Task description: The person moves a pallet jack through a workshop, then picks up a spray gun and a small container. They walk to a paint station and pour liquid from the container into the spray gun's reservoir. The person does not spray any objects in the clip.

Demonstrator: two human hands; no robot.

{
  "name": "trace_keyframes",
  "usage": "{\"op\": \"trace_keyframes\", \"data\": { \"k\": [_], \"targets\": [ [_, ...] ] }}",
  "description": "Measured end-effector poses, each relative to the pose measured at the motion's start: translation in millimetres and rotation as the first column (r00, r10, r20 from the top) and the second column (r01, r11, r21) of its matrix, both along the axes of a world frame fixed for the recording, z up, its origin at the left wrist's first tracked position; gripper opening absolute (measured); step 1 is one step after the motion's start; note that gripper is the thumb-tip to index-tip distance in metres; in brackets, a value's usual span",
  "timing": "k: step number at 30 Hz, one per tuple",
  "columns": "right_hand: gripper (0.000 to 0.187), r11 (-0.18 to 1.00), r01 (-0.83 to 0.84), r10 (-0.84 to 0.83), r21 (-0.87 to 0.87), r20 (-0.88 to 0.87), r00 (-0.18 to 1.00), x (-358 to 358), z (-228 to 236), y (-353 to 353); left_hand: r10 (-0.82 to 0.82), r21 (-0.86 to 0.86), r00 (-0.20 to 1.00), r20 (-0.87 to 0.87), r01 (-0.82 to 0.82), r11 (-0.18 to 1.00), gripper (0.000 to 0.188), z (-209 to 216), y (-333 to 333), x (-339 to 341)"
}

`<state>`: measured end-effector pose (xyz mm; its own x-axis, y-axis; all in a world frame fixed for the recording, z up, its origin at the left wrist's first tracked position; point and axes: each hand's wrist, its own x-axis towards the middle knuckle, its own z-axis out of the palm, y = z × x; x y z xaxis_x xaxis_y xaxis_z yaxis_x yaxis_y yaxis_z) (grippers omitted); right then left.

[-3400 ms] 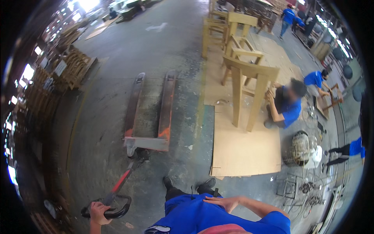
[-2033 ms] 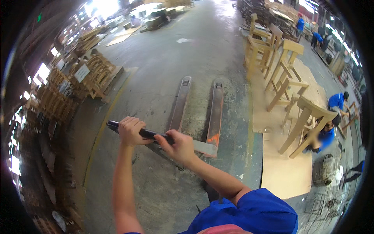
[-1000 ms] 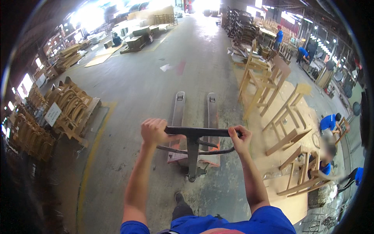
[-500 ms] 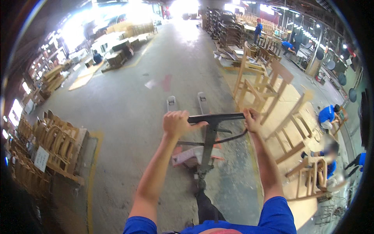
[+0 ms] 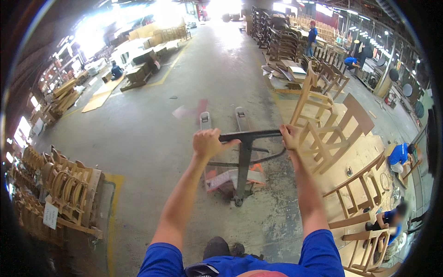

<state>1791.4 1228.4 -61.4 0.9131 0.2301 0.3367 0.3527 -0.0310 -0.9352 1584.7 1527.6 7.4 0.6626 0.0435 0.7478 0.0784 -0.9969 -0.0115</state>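
Observation:
Both my arms reach forward to the black handle [image 5: 251,135] of a pallet jack. My left hand [image 5: 207,142] is wrapped round the handle's left end, its thumb lying along the bar. At the right end my right hand [image 5: 290,137] grips the bar, fingers closed. Below the handle, the shaft runs down to the jack's worn orange and white base [image 5: 235,179]. Two fork tips, the left fork [image 5: 205,121] and the right fork [image 5: 242,119], point ahead with no load visible on them.
Wooden chair frames [image 5: 341,124] stand on boards along the right, where people in blue shirts crouch, such as one worker [image 5: 399,156]. On the left is a pallet of curved wooden parts [image 5: 69,187] beside a yellow floor line [image 5: 113,207]. Dark stacked frames [image 5: 281,44] rise farther ahead.
The handle's shaft has swung to stand more upright and slightly left, with both hands still on it. The chair frames have shifted in view, and my feet now show below.

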Motion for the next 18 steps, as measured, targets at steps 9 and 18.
{"op": "trace_keyframes", "data": {
  "k": [9,18],
  "targets": [
    [0.053,0.99,-0.01,0.016,0.14,-0.037,0.999,267,-10,164,0.055,0.0,0.998,-0.013,-0.055,0.998,0.083,-12,141,240],
    [0.051,0.995,0.005,-0.001,0.099,-0.032,0.999,490,-9,365,-0.011,-0.059,1.0,-0.027,0.009,0.998,0.082,-4,346,464]
  ]
}}
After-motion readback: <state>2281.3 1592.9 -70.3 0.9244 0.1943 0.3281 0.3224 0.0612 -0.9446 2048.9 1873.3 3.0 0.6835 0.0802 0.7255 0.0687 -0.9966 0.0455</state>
